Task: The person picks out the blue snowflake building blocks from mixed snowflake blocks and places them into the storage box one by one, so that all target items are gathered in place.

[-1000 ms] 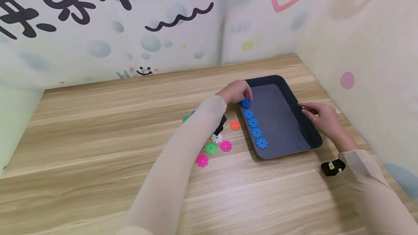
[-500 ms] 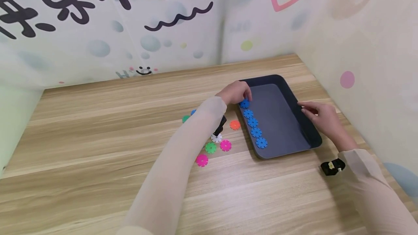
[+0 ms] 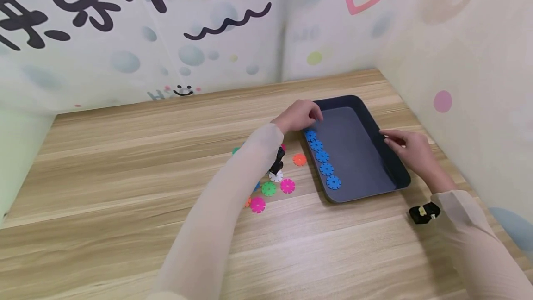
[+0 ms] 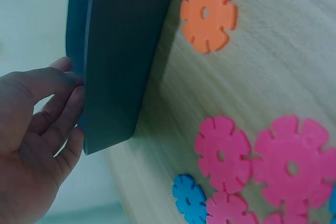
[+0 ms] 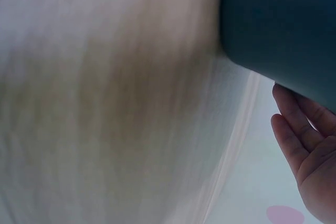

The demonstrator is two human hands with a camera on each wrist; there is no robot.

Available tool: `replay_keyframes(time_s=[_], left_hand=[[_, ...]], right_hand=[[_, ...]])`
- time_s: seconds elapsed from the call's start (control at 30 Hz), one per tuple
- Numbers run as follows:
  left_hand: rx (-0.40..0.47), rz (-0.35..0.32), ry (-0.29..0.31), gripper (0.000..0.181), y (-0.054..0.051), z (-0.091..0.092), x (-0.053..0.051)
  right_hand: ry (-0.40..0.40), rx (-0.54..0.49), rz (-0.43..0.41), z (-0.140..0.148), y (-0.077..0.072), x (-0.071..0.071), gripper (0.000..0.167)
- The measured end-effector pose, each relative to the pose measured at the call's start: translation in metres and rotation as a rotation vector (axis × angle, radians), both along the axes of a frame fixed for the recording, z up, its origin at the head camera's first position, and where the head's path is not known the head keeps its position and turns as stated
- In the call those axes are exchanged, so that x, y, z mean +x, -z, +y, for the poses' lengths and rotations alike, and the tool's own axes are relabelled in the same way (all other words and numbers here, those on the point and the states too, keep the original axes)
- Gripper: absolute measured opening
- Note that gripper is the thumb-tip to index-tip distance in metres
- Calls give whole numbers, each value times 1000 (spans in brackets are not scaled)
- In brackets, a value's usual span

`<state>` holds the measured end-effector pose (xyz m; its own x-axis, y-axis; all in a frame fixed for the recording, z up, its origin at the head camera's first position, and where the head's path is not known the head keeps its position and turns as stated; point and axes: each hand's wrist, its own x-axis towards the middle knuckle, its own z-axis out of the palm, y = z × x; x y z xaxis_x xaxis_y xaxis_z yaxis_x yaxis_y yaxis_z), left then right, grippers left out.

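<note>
My left hand [image 3: 300, 114] hangs over the far left edge of the dark grey tray [image 3: 354, 152], its fingers loosely bent. In the left wrist view the fingertips [image 4: 73, 85] are at the tray's rim, partly hidden behind it, with no disc seen between them. Just below that hand lies a notched blue disc [image 3: 310, 135], the farthest in a row of several blue discs [image 3: 326, 169] along the tray's left side. My right hand [image 3: 412, 149] holds the tray's right rim. In the right wrist view its fingers [image 5: 299, 121] lie against the outer wall; the thumb is hidden there.
Left of the tray, loose notched discs lie on the wooden table [image 3: 125, 175]: orange [image 3: 300, 159], pink [image 3: 288, 185], green [image 3: 269, 189], white [image 3: 276, 176] and others partly under the left sleeve. Printed walls stand behind and at the right.
The farthest blue disc has shifted slightly down-left into line with the row. My left hand has let go of it and lifted a little away. The right hand stays at the rim.
</note>
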<state>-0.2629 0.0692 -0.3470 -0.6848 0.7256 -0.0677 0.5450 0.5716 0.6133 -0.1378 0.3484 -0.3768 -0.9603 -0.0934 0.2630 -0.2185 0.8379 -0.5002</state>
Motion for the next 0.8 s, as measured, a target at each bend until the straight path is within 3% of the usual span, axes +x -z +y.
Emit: replay_keyframes(time_s=[0.13, 0.27, 0.53, 0.8], left_hand=[[72, -27, -33, 20, -2, -5, 3], [72, -22, -22, 20, -4, -9, 6], [-71, 17, 93, 22, 0, -9, 10], [-252, 156, 132, 23, 4, -5, 13]], right_hand=[[1, 7, -3, 0, 0, 0, 24], [1, 11, -1, -1, -1, 0, 24], [-4, 11, 8, -2, -1, 1, 24], [-1, 18, 7, -1, -1, 0, 24]])
